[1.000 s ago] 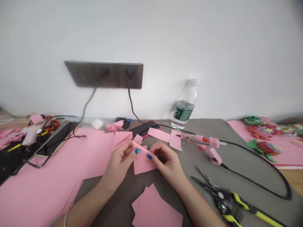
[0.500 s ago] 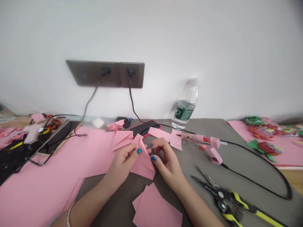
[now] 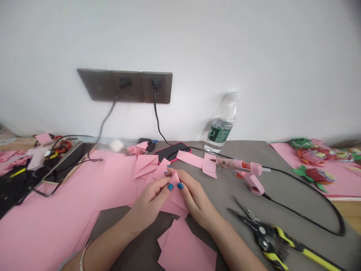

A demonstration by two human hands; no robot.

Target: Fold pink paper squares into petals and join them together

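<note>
Both of my hands meet at the middle of the grey table (image 3: 284, 180) on a small piece of pink paper (image 3: 175, 198) that is partly folded. My left hand (image 3: 150, 201) pinches its left side, thumb with blue nail on top. My right hand (image 3: 194, 199) pinches its right side, thumb beside the other thumb. The paper's tip points up between the thumbs. Just in front of my wrists lie pink paper squares (image 3: 186, 250), stacked loosely.
A pink glue gun (image 3: 244, 169) with a black cord lies to the right. Yellow-handled scissors (image 3: 270, 235) lie nearer, at right. A water bottle (image 3: 222, 124) stands by the wall. A phone (image 3: 172, 151), a large pink sheet (image 3: 56, 214) at left, and paper flowers (image 3: 316, 165) at far right.
The paper has been turned and folded narrower. Both thumbs have come together on it, and the hands have lowered it closer to the table.
</note>
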